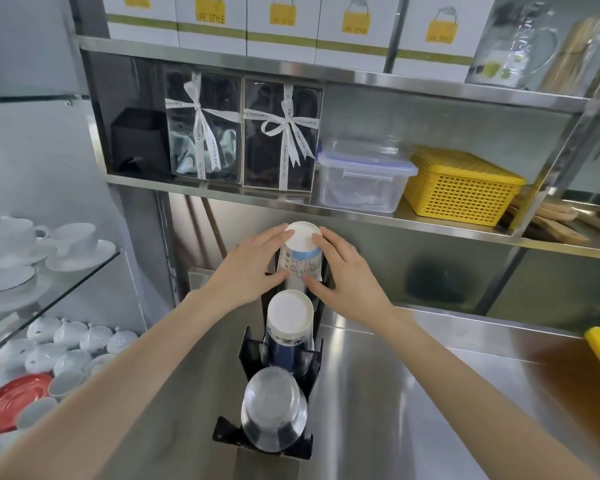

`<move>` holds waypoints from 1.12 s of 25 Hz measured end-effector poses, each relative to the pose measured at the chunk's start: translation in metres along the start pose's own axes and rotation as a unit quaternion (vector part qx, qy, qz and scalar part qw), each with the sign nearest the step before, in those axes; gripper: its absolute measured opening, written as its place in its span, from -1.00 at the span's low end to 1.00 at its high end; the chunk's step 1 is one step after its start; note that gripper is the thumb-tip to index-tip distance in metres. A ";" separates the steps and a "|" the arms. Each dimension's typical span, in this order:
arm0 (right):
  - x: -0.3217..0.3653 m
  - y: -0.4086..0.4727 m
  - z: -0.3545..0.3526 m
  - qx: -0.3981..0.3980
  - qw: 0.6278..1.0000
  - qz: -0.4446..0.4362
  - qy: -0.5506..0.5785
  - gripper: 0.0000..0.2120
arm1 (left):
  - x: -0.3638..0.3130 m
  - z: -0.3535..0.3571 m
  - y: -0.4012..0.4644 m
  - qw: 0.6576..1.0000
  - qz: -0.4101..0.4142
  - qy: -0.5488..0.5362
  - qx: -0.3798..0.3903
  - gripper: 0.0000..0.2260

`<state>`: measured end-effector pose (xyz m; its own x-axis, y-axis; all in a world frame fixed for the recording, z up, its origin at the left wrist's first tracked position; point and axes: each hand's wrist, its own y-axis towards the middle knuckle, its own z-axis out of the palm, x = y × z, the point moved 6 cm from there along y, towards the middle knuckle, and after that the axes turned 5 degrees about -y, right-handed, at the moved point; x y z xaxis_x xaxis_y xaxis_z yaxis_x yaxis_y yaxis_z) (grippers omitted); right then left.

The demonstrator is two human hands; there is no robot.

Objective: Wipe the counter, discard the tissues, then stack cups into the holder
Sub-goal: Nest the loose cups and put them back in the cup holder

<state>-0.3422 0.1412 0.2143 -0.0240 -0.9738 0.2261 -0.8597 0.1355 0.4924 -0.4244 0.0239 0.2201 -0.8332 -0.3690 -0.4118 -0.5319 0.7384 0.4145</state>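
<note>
Three stacks of upside-down cups stood in a black holder (246, 355) that ran from near to far along the steel counter (413, 393). Nearest was a stack of clear plastic cups (274, 407), in the middle a blue-and-white paper stack (289, 323), and farthest a paper stack with blue print (300, 251), just under the lower shelf (361, 211).

Both hands were on that far stack. The left hand (248, 268) cupped its left side, fingers held loosely together and curved, thumb low against the wall. The right hand (343, 271) matched it on the right side, fingertips at the white base, thumb on the printed side.

No tissues showed on the counter, so this looked like the stacking step, probably near its end. The next move likely called for an even downward press from both sides, keeping the stack upright so it seated in the far slot without tipping toward the middle stack.
</note>
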 end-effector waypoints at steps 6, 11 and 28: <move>0.003 0.000 0.003 0.055 0.997 0.014 -0.060 -0.30 | -0.004 0.001 -0.001 0.997 -0.031 0.059 0.041 -0.39; 0.002 -0.018 -0.026 0.034 0.991 0.032 -0.122 -0.25 | -0.025 -0.010 -0.016 0.993 -0.040 0.107 0.043 -0.39; 0.007 -0.222 -0.115 0.061 0.983 0.082 -0.151 -0.22 | -0.153 0.019 -0.154 0.986 -0.054 0.155 0.042 -0.29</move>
<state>-0.0931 0.1257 0.2033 -0.3024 -0.9528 0.0259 -0.8858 0.2909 0.3616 -0.2128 -0.0228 0.2041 -0.7860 -0.5925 -0.1765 -0.6158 0.7249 0.3088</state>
